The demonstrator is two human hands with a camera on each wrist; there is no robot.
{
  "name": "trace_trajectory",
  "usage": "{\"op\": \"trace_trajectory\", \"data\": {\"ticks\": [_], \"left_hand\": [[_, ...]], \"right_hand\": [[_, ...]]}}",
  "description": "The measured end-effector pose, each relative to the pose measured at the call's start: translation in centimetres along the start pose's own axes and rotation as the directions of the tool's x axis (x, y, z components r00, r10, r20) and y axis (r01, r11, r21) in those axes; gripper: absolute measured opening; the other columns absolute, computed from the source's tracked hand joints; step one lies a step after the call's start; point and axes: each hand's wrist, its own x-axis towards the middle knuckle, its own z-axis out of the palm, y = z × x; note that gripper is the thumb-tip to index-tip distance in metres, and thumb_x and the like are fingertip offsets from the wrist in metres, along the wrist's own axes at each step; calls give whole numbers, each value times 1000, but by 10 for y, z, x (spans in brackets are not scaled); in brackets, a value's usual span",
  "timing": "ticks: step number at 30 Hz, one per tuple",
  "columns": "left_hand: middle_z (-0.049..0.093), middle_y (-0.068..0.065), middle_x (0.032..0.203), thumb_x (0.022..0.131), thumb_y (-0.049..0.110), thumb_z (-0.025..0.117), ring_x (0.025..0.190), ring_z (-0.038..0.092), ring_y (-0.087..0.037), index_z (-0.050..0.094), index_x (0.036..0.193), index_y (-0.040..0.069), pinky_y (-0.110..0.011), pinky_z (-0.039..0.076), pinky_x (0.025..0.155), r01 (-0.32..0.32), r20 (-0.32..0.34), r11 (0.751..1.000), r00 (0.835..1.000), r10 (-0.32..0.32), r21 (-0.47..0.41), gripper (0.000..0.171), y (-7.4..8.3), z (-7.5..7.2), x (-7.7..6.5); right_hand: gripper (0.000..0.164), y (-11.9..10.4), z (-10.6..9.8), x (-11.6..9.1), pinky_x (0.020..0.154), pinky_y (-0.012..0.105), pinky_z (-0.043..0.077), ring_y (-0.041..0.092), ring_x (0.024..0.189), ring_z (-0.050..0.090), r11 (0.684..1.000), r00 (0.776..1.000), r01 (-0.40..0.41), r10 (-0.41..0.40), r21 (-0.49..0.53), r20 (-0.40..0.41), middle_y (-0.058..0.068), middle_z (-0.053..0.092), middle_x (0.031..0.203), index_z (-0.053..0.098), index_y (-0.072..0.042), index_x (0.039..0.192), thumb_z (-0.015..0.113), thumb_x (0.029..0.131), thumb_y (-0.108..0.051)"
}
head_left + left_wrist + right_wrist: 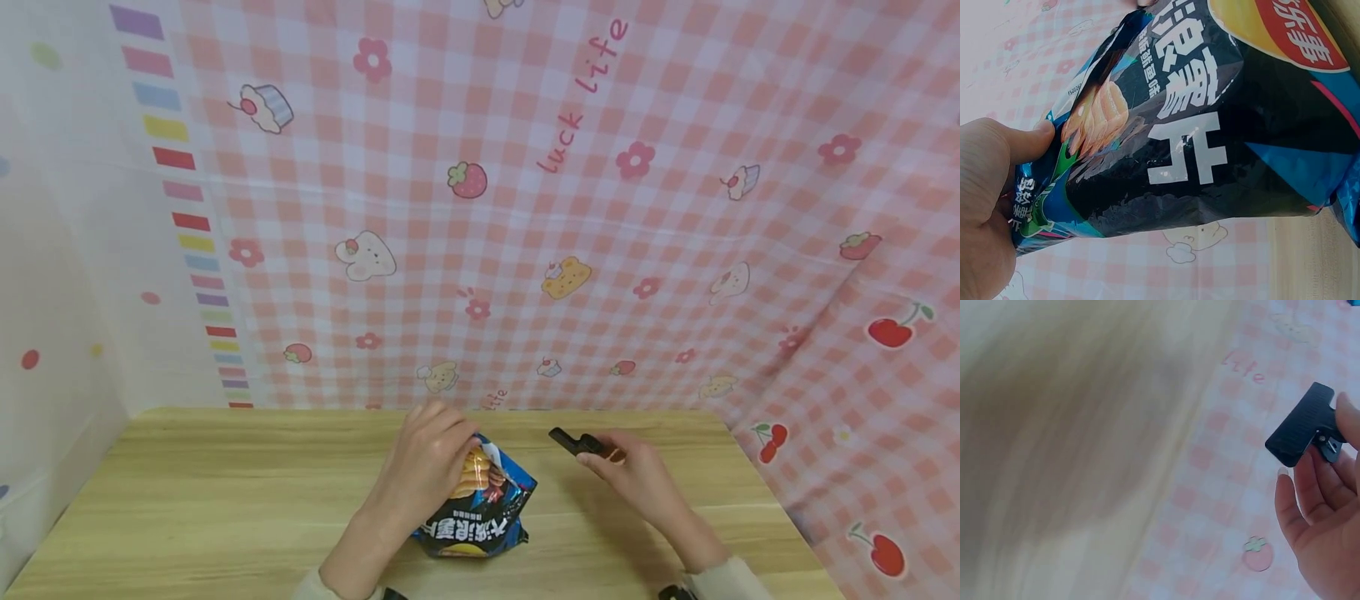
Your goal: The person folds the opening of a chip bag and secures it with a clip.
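A dark blue and black bag of potato chips (480, 508) stands at the front middle of the table, tilted. My left hand (431, 454) grips it by its upper end; in the left wrist view the thumb of the left hand (991, 181) presses on the chip bag (1191, 125) near that end, the bag's front print facing the camera. To the right, my right hand (633, 475) pinches a black bulldog clip (577, 442) between thumb and fingers, apart from the bag. Seen from the right wrist, the clip (1304, 428) has its wide jaw pointing away from the right hand (1329, 506).
The wooden table (225, 492) ends at a pink checked cloth (420, 208) hung behind it. Another cloth with cherries (892, 333) hangs along the right side, and a pale dotted cloth (60, 250) on the left.
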Motion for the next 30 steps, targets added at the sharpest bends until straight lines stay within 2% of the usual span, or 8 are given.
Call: {"op": "trace_trajectory", "data": {"ticks": [6, 14, 23, 30], "left_hand": [[75, 1, 90, 84, 4, 88, 89, 62, -16, 80, 95, 8, -31, 50, 78, -5, -2, 1000, 1000, 5, 5, 14, 0, 1, 0], [75, 1, 91, 83, 4, 88, 89, 62, -16, 80, 96, 8, -30, 49, 77, 5, 5, 1000, 1000, -5, 9, 16, 0, 0, -1], [75, 1, 92, 83, 4, 88, 90, 62, -16, 80, 96, 8, -31, 50, 78, 1, 1, 1000, 1000, -1, 9, 16, 0, 0, -1], [75, 1, 91, 83, 5, 88, 89, 62, -16, 80, 95, 8, -31, 50, 78, -15, -8, 1000, 1000, 15, 23, 15, 0, 0, -1]], "right_hand": [[26, -18, 0, -2, 59, 27, 56, 15, 79, 68, 995, 997, 31, -23, 98, -73, -3, 71, 88, 77, -6, 109, 87, 86, -11], [25, -35, 3, -5, 69, 25, 57, 8, 77, 68, 976, 980, 134, -105, 172, -167, -3, 73, 92, 79, -7, 104, 88, 82, -2], [28, -45, 14, -8, 77, 18, 56, 7, 82, 65, 915, 949, 284, -226, 288, -218, 5, 72, 94, 76, -4, 100, 83, 79, 13], [32, -54, 24, -7, 75, 20, 55, 8, 82, 64, 887, 920, 361, -289, 287, -265, 3, 71, 91, 75, -7, 99, 81, 77, 16]]}}
